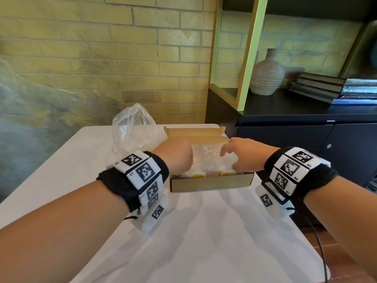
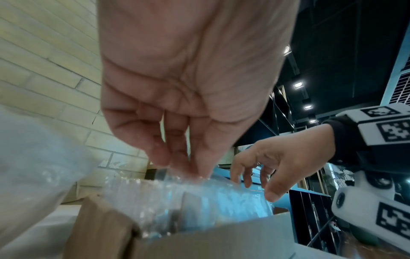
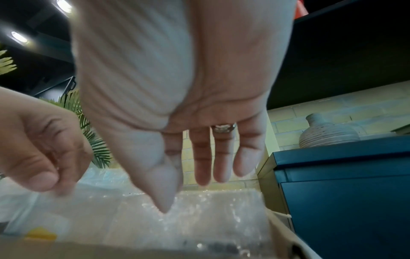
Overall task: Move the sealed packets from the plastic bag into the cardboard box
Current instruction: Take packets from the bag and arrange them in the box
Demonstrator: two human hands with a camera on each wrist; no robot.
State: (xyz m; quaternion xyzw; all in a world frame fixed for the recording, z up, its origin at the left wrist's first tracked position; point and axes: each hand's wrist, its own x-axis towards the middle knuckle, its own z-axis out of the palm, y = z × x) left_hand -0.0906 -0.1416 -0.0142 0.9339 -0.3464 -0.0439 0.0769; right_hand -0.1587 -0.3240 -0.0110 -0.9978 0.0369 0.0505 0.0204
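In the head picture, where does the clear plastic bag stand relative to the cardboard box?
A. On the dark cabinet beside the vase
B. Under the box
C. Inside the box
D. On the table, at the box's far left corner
D: the plastic bag stands crumpled on the white table, at the far left corner of the cardboard box, while both hands are over the packets in the box.

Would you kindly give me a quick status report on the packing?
Left hand pinches the top packet; right hand open over it. Packets lie in cardboard box. Plastic bag beside it. No obstruction.
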